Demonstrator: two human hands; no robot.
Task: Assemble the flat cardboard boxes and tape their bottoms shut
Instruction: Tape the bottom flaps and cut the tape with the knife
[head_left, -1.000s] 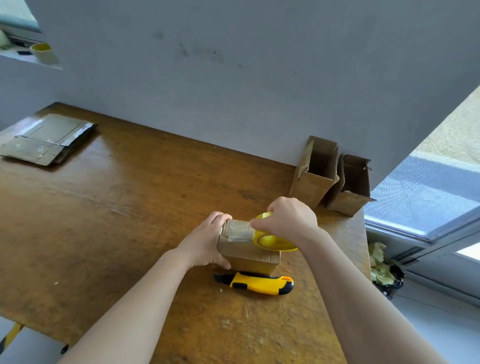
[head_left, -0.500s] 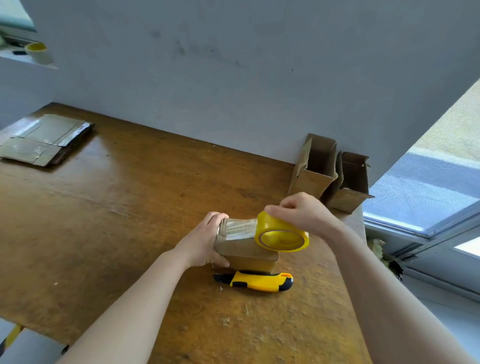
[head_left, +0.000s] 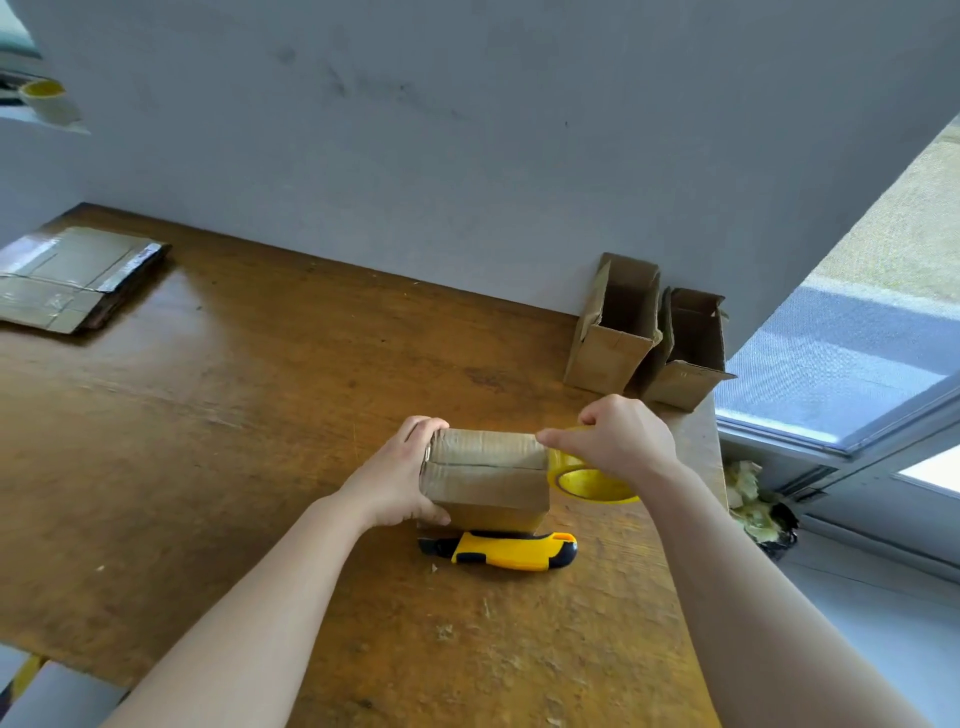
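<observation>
Gripping small box (head_left: 488, 467) at its left end, left hand (head_left: 400, 478) wrapped fingers over far edge, thumb on near face. Right hand (head_left: 618, 441), at box's right end, clasped yellow tape roll (head_left: 592, 480), fingertip touching box's top corner. Box stood on table (head_left: 260, 415); yellow knife (head_left: 511, 551) lay just nearer than box

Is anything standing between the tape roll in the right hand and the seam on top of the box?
Nothing visible does. The tape roll sits at the right end of the box, beside the seam. The left hand holds the left end, and the knife lies on the table.
</observation>
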